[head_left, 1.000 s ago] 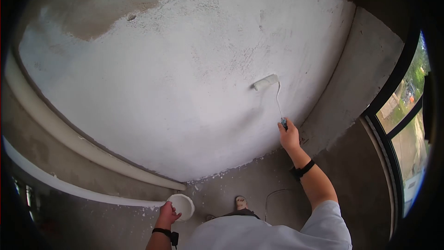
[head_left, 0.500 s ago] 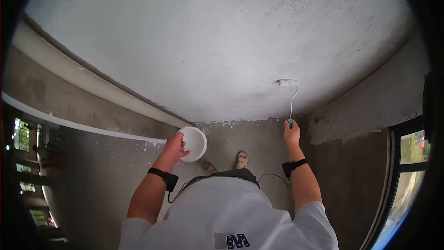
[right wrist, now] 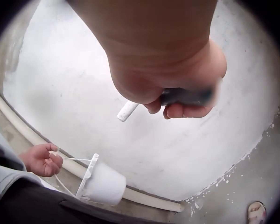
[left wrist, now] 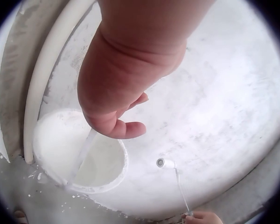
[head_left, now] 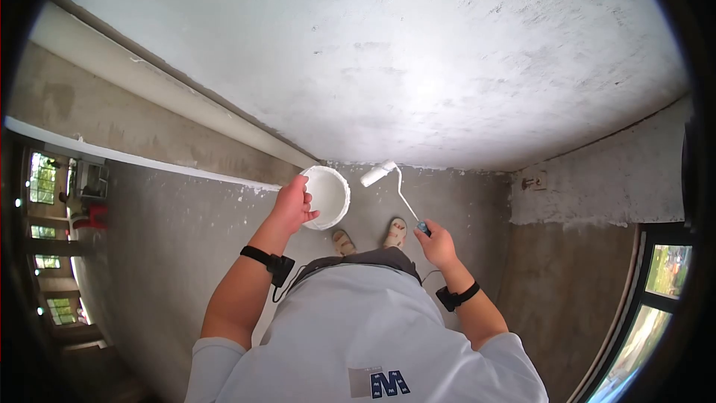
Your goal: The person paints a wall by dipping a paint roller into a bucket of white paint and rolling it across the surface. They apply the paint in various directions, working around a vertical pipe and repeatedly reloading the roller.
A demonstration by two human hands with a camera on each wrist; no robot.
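My left hand (head_left: pixel 292 206) holds a white bucket (right wrist: pixel 108 185) by its thin handle (left wrist: pixel 81 156), fingers curled round it. White paint (left wrist: pixel 102 164) shows inside, and the bucket's rim (head_left: pixel 346 188) is crusted with it. In my right hand (head_left: pixel 440 246) is a paint roller, gripped by its dark blue handle (head_left: pixel 423 228). Its white roller sleeve (head_left: pixel 379 173) points toward the bucket, a short way right of the rim and apart from it in the head view. In the right wrist view my hand hides most of the roller frame.
A wall (head_left: pixel 447 97) coated in patchy white stands in front. Along its left side runs a thick pale pipe (head_left: pixel 186 97). White spatters dot the grey floor (head_left: pixel 171 254) round my sandalled feet (head_left: pixel 395 233). A socket box (head_left: pixel 534 181) and a window (head_left: pixel 664 276) are at right.
The roller has come down off the wall and moved left toward the bucket. My left hand has raised the bucket in the view as my head tipped downward.
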